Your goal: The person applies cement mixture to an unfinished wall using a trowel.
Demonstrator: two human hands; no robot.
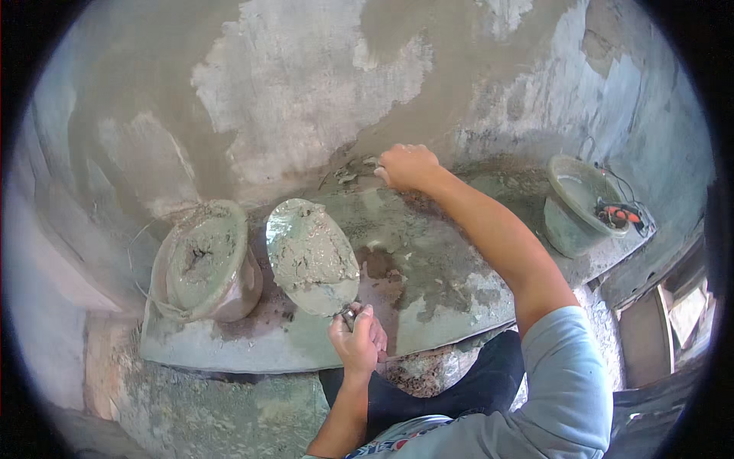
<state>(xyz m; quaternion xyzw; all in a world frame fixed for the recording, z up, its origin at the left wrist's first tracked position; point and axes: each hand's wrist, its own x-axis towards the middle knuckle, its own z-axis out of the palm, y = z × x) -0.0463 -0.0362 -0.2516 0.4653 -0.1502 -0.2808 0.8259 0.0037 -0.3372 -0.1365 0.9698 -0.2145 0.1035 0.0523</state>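
Broadly, a wall (298,92), patched with darker damp-looking areas and pale bare ones, fills the top of the frame. Below it a stained grey surface (428,321) spans the middle. At centre left stands a bucket (243,283) caked around the rim, with grey mortar (202,256) inside; a smaller-looking bucket (569,229) stands at the right. Between them, left of centre, a round metal pan (335,297) carries a thick spread of the same grey stuff. Of the hands, the left (358,336), at lower centre, is wrapped around the pan's handle; the right (409,167) is curled at the foot of the wall, upper centre, and I can't tell whether it grips anything. Smallest, an orange-and-black object (619,214) sits at the right bucket's rim.
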